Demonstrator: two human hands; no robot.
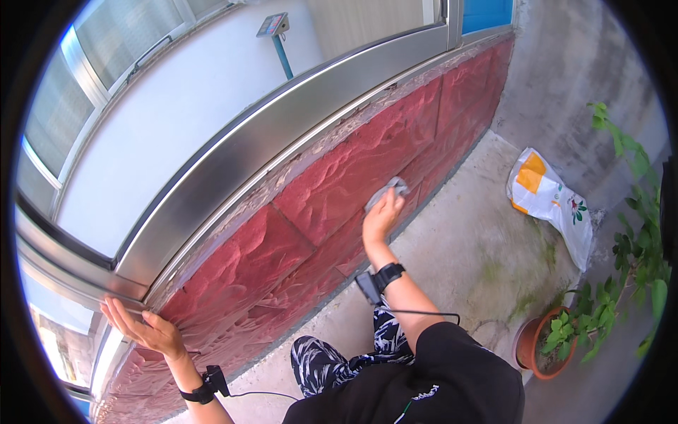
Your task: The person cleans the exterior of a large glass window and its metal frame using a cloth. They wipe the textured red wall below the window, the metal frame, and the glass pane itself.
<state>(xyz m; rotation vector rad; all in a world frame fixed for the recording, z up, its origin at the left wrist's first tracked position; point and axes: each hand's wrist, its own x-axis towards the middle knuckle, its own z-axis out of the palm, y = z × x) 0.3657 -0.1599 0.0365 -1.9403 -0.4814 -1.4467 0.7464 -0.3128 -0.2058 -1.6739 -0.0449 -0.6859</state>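
Observation:
My right hand (384, 214) grips a crumpled grey cloth (382, 194) and presses it to the lower part of the red stone-faced wall (339, 175). To the left, my left hand (144, 329) rests with its fingers apart against the bottom corner of the metal window frame (130, 283) and holds nothing. A broad metal rail (296, 116) of the frame runs above the red wall. Each wrist wears a black strap with a small device and a cable.
A white and orange sack (551, 199) lies on the concrete floor (461, 233) by the grey wall (577, 69). A potted plant (543, 344) with long leafy vines stands at the lower right. Behind the glass is a scale's display (273, 25) on a post.

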